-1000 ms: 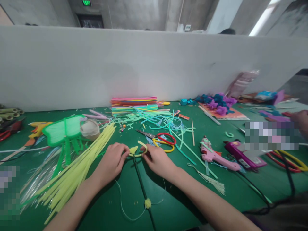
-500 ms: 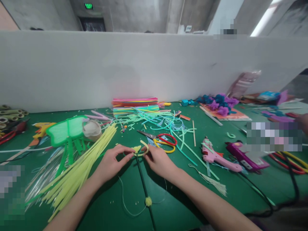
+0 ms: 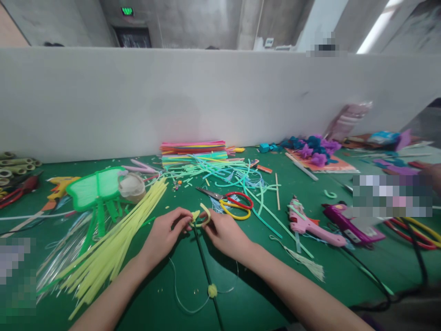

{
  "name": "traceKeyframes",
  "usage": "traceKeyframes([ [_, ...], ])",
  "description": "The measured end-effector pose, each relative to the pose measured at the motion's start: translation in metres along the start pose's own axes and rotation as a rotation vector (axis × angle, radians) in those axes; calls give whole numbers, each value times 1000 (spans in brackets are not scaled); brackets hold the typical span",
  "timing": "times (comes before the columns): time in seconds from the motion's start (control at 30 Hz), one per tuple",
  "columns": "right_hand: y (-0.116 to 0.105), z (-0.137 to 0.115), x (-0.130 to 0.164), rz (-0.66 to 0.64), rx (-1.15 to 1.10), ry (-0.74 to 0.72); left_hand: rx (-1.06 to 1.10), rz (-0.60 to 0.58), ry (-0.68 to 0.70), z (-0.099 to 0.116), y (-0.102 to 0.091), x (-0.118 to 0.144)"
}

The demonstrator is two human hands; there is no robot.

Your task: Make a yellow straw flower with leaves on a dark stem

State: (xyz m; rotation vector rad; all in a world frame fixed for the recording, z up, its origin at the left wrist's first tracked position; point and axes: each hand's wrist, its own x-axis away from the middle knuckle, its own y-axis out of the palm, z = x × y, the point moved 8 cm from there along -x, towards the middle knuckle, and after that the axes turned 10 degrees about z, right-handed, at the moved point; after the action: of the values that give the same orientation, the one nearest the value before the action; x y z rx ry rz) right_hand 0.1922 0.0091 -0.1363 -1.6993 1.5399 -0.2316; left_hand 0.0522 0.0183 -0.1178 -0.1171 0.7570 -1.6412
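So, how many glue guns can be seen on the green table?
3: a pink glue gun right of the scissors, a purple glue gun beside it, and a yellow glue gun far left. Clutter may hide others.

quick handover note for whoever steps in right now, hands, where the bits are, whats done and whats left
Left hand: fingers pinching the yellow strip at its left end, atop the dark stem.
Right hand: fingers holding the strip's right end, bent into a small loop.
Stem lies on the green table, a yellow pompom lower on it, thin thread trailing beside.
Spare yellow strips lie left; scissors behind the hands; pink glue gun right.
Done: strip curled at the stem top.
Left: loop looks unfixed, both hands hold it.
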Motion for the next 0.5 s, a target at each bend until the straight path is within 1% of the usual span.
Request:
traceKeyframes([
  [0.07,-1,0,0,4,-11,-1,-5,-14,-5,-1,2,0],
  [0.2,0,1,0,-3,-23,-1,-79,-17,50,0,1,1],
  [0.27,0,1,0,-5,-24,0,-58,-3,18,-3,0,2],
  [0.37,-1,1,0,-3,-28,-4,34,4,-46,-7,0,3],
  [0.43,0,1,-1,-8,-34,-4,65,-14,-37,-5,2,3],
  [0.5,0,1,-1,-12,-36,0,33,-25,13,0,2,3],
])
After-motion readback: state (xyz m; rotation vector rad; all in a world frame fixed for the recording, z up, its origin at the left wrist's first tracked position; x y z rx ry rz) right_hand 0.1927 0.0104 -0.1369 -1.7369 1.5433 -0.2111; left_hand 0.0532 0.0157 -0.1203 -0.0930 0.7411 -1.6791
